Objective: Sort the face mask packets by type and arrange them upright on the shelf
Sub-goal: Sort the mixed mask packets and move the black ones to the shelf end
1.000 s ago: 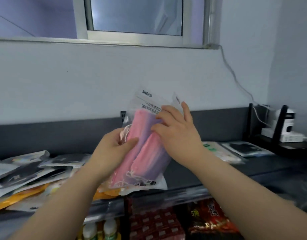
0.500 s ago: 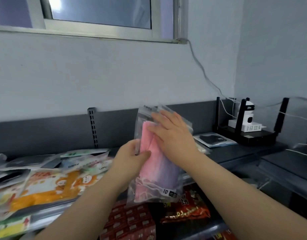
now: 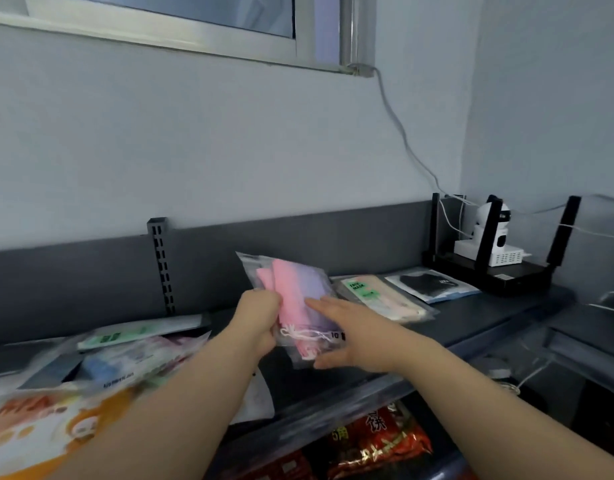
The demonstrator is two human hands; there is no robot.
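A clear packet of pink and purple masks leans back over the middle of the dark shelf. My left hand grips its left edge. On the packet's lower front lies my right hand, fingers flat and thumb beneath its bottom corner. Right of it lie a beige mask packet and a black mask packet, both flat. A loose heap of mixed packets covers the shelf's left end.
A black router with upright antennas and a small white camera stand at the shelf's right end, cables running up the wall. Red snack bags fill the shelf below. A slotted upright rises from the back panel.
Both hands have carried the pink and purple packet down and away from me toward the shelf, tilting it back. My view has swung right, bringing in the router.
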